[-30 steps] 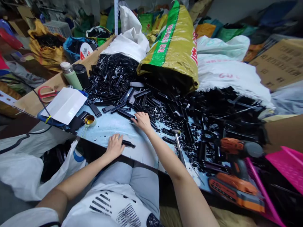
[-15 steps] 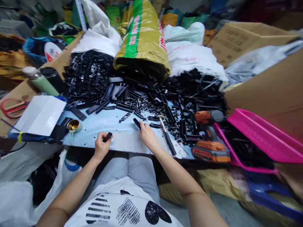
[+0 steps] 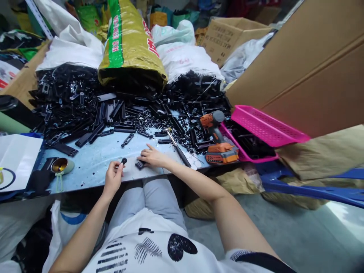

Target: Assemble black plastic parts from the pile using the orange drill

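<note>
My left hand [image 3: 114,175] is closed in a pinch at the front edge of the table, with a small round black part [image 3: 124,160] between thumb and fingertips. Just right of it, my right hand [image 3: 152,156] has its fingers closed over a flat black plastic piece with a toothed end [image 3: 139,164], low over the grey strip of the tabletop. Most of that piece is hidden under the fingers. A hammer [image 3: 178,148] with a black grip lies to the right of this hand. Beyond both hands rests a loose slotted black part [image 3: 127,140].
Sacks, one of them yellow-green [image 3: 133,41], spill heaps of black parts [image 3: 71,102] across the back. An orange cordless drill [image 3: 217,146] stands at right beside a pink basket [image 3: 267,117]. A cup [image 3: 64,166] and a white sheet [image 3: 18,159] are at left.
My right hand has moved left with the black piece, bringing it down close to my left hand. The left hand still holds its small part, now turned round-end up. The view has swung right.
</note>
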`<state>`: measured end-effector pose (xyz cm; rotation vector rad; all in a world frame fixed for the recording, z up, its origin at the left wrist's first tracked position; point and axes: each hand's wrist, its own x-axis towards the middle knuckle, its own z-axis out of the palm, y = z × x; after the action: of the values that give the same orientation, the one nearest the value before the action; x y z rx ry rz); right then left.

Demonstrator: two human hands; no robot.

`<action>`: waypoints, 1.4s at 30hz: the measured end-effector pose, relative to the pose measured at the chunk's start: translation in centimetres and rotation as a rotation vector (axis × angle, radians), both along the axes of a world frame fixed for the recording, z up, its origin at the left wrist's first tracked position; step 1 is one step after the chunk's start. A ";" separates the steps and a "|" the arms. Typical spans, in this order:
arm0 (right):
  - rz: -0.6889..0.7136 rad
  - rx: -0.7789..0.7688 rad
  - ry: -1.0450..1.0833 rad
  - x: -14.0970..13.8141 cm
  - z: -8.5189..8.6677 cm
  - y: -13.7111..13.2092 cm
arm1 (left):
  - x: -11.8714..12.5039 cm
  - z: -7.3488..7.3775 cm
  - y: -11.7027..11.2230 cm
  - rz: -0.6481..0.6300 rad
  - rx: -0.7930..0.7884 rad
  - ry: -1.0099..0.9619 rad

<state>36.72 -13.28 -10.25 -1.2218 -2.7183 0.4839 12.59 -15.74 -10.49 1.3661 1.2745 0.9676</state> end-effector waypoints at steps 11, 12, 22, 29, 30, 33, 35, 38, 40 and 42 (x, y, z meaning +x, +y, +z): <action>-0.472 -0.579 1.093 -3.7 0.5 -3.2 | 3.8 2.1 0.2 -0.050 0.243 0.048; -0.454 -0.546 1.040 -3.3 0.7 -3.3 | 3.6 2.1 0.2 -0.071 0.319 0.115; -0.489 -0.227 0.896 -4.5 1.2 -4.8 | 5.0 2.8 -0.7 0.116 0.610 0.213; -0.620 -0.155 0.845 -7.6 0.1 -5.2 | 5.5 2.4 0.5 0.112 0.603 0.166; -0.600 -0.167 0.811 -7.4 -0.1 -5.0 | 5.6 1.8 0.5 0.129 0.547 0.171; -0.510 -0.146 0.589 -4.3 -0.6 -3.4 | 5.1 -0.3 0.0 0.152 0.332 0.239; -0.572 -0.018 0.423 -0.1 -0.5 -1.1 | 4.4 -1.3 -0.4 0.107 0.295 0.406; -0.871 0.232 0.249 7.4 0.1 3.9 | 3.6 -1.5 -0.2 -0.210 0.493 0.696; -1.080 0.306 0.117 12.0 0.7 7.6 | 3.5 -0.9 0.6 -0.542 0.635 0.782; -1.257 0.336 -0.016 15.5 1.2 11.0 | 3.9 -0.3 1.5 -0.783 0.700 0.843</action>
<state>52.18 -2.28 -9.08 -2.3463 -1.4109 -0.1456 16.52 -14.22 -10.84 2.7328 0.7803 0.2383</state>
